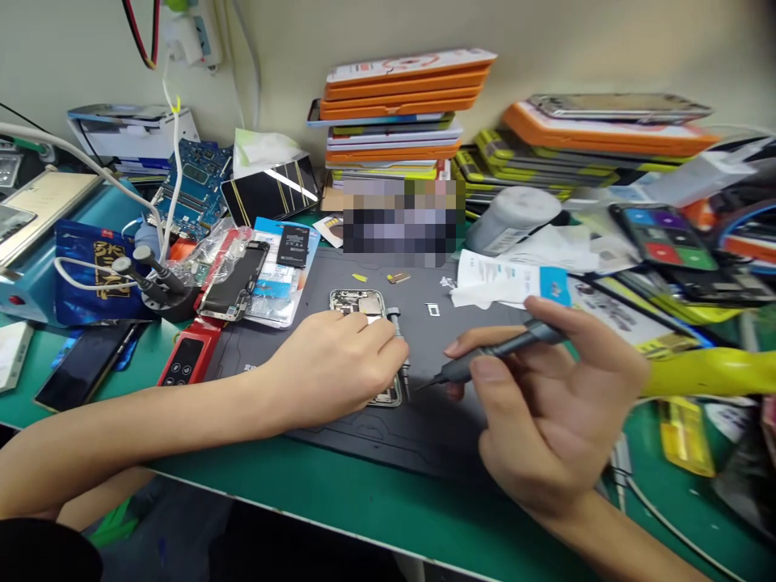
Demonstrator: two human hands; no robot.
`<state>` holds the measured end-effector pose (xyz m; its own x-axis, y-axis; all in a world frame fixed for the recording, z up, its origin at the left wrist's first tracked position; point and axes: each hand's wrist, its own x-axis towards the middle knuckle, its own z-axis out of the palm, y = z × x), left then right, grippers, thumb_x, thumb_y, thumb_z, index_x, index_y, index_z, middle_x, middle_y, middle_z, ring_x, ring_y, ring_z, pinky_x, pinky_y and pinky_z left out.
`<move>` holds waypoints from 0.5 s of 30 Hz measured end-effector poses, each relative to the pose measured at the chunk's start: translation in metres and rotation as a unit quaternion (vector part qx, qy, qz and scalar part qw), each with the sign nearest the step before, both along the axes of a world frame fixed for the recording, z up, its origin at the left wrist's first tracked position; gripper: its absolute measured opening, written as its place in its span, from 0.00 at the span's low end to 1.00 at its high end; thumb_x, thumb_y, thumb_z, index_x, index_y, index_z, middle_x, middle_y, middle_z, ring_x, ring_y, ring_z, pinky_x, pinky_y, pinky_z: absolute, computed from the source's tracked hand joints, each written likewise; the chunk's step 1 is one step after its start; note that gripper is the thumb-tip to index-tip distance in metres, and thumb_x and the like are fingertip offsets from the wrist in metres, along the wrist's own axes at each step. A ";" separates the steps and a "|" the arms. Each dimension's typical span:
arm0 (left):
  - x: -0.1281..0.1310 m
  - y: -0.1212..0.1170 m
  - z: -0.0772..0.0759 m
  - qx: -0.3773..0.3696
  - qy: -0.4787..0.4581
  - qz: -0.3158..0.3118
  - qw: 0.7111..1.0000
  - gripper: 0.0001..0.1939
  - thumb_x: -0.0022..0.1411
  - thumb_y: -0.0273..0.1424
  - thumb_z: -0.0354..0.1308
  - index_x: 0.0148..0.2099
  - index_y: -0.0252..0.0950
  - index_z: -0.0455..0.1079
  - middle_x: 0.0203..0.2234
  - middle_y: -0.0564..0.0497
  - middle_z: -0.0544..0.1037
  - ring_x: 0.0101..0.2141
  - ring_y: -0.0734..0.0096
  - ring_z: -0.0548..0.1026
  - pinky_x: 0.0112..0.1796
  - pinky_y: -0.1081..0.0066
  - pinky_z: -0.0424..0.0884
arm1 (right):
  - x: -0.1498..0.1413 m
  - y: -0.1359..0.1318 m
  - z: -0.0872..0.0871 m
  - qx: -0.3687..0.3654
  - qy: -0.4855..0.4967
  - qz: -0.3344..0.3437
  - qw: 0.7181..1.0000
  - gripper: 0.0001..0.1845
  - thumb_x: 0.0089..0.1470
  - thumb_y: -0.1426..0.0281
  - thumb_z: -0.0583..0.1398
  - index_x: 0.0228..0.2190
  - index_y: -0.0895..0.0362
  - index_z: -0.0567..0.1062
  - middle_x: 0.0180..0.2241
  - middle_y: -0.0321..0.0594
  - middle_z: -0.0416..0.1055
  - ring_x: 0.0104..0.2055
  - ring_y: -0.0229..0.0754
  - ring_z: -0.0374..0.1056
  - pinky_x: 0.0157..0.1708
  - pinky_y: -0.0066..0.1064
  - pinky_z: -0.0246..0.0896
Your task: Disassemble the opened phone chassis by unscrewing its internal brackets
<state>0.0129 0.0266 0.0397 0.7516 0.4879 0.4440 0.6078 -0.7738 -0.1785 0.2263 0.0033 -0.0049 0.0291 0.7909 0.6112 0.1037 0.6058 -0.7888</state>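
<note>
My right hand (pixel 546 404) grips a dark grey precision screwdriver (pixel 506 352), its thin tip pointing left over the mat. An opened phone (pixel 357 303) lies on the dark work mat (pixel 352 436), its inner parts bare. Over the phone's middle, my left hand (pixel 345 360) is closed, fingers curled down; whatever it pinches is hidden beneath it. A second slim screwdriver (pixel 394 319) lies along the phone's right side, close to the left fingertips. Beyond lie a small SIM tray (pixel 432 309) and a gold-coloured flat part (pixel 398 278).
Left of the mat are a detached phone screen (pixel 236 279), a black battery (pixel 294 246), a red device (pixel 187 360) and a screwdriver stand (pixel 166 303). Orange boxes (pixel 400 101) are stacked behind. A white bottle (pixel 515 217) and papers (pixel 509 279) lie back right.
</note>
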 end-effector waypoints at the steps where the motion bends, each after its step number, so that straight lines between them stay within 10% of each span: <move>1: -0.001 -0.001 0.002 -0.012 -0.001 -0.001 1.000 0.11 0.75 0.29 0.58 0.36 0.37 0.71 0.29 0.53 0.77 0.30 0.65 0.77 0.28 0.62 0.63 | 0.000 0.000 0.001 0.003 -0.004 0.002 1.000 0.30 0.67 0.77 0.62 0.65 0.43 0.69 0.39 0.40 0.76 0.32 0.40 0.73 0.19 0.28 0.71; 9: -0.017 0.002 -0.002 -0.223 -0.035 0.013 0.974 0.10 0.79 0.33 0.56 0.43 0.39 0.76 0.37 0.54 0.82 0.36 0.68 0.80 0.34 0.69 0.68 | -0.001 0.003 0.006 0.033 -0.070 0.034 0.996 0.31 0.70 0.77 0.57 0.68 0.45 0.60 0.43 0.40 0.72 0.38 0.41 0.75 0.29 0.32 0.76; 15: -0.012 0.001 -0.006 -0.175 -0.009 0.000 0.985 0.13 0.80 0.33 0.51 0.43 0.37 0.76 0.35 0.52 0.80 0.32 0.66 0.78 0.30 0.66 0.67 | -0.004 0.003 0.003 0.019 -0.068 0.054 0.996 0.30 0.70 0.78 0.56 0.68 0.47 0.60 0.42 0.39 0.72 0.32 0.37 0.70 0.27 0.30 0.73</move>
<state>0.0008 0.0280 0.0342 0.7458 0.6124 0.2622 0.6076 -0.7867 0.1091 0.2224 0.0058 -0.0021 -0.1404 0.7608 0.6336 0.1405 0.6487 -0.7479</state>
